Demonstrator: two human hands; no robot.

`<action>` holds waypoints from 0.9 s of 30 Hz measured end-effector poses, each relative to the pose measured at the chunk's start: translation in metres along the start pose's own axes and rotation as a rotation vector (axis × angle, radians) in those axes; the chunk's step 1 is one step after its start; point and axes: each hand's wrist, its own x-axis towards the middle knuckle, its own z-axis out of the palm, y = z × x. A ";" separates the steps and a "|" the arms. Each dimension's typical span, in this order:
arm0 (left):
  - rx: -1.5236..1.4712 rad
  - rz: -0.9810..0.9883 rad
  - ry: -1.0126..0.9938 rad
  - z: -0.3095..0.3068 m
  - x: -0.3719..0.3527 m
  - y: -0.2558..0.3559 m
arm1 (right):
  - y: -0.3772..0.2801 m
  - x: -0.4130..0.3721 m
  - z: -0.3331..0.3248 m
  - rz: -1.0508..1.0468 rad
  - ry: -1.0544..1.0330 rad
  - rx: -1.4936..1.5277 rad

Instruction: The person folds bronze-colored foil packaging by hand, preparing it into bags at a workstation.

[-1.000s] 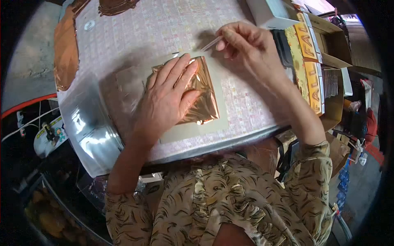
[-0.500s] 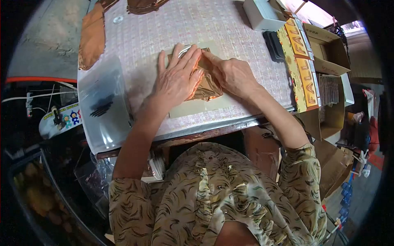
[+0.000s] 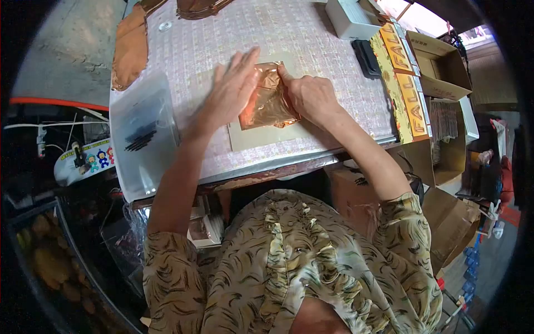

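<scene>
A shiny copper foil sheet (image 3: 268,102) lies crinkled on a grey card (image 3: 261,136) in the middle of the patterned table (image 3: 311,39). My left hand (image 3: 233,89) rests flat with fingers spread on the foil's left side and the table beside it. My right hand (image 3: 308,96) presses on the foil's right edge, its forefinger stretched toward the upper corner. The middle of the foil shows between the two hands.
A clear plastic sleeve (image 3: 142,133) lies at the table's left. More copper foil (image 3: 129,50) hangs over the far left edge. A white box (image 3: 351,18), a black pad (image 3: 367,57), "FALL" strips (image 3: 405,83) and open cardboard boxes (image 3: 442,67) stand at the right.
My right hand came down from above the sheet, where it held a thin strip, onto the foil's right edge. My left hand slid left, uncovering the foil's middle.
</scene>
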 end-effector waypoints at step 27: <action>0.244 0.275 0.063 0.041 0.012 -0.002 | 0.017 -0.141 -0.008 0.201 0.291 0.501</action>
